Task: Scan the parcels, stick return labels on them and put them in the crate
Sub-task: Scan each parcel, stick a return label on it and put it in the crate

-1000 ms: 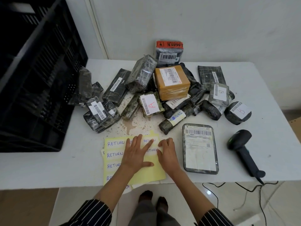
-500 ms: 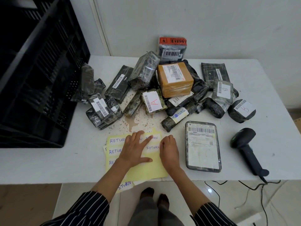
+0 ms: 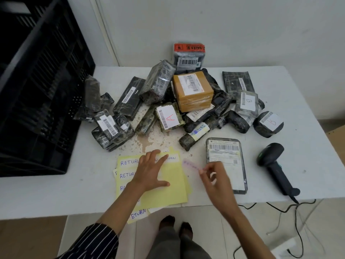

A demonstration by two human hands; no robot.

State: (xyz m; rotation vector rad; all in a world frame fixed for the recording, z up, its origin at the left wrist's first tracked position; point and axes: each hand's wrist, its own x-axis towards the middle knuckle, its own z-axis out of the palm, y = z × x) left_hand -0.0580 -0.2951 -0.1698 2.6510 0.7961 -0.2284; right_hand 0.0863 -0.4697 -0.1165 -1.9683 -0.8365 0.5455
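Yellow label sheets lay under my flat, spread left hand. My right hand pinched a peeled return label beside the flat parcel. I judged that parcel not yet labelled, with the heap of parcels waiting outside the crate.

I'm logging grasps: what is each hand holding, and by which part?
The right hand pinches a blurred return label by one end. The left hand holds nothing; it presses flat on the yellow label sheets.
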